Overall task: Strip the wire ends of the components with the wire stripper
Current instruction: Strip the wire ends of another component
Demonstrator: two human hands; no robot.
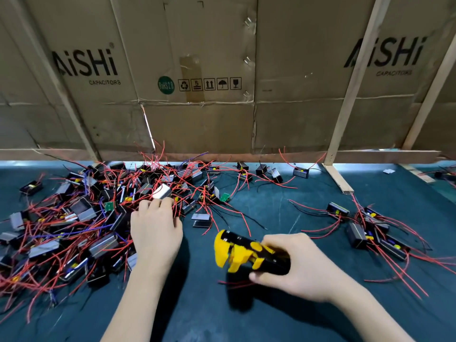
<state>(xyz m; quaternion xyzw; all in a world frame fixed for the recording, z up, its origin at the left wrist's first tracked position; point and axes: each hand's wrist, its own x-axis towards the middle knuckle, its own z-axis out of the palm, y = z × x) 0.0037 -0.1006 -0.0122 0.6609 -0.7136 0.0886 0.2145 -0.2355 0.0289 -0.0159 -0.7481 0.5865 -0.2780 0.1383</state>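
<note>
Wire stripper (243, 253), only one, sits gripped in our right hand (293, 265); left hand (155, 228) seems to pinch one component (162, 191) from the uncountable pile (74, 218) beside it.

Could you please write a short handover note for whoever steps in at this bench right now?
Left hand: reaching into the big pile of components on the left of the green mat, fingers curled at a pale component; whether it is gripped cannot be told.
Right hand: holds the yellow and black wire stripper by its handles, head pointing left, no wire in it.
A smaller group of components lies on the right, with a few more along the cardboard wall.
Done: cannot tell which ends are stripped.
Left: bring a component to the stripper, strip its wire ends and carry on through the pile.
</note>
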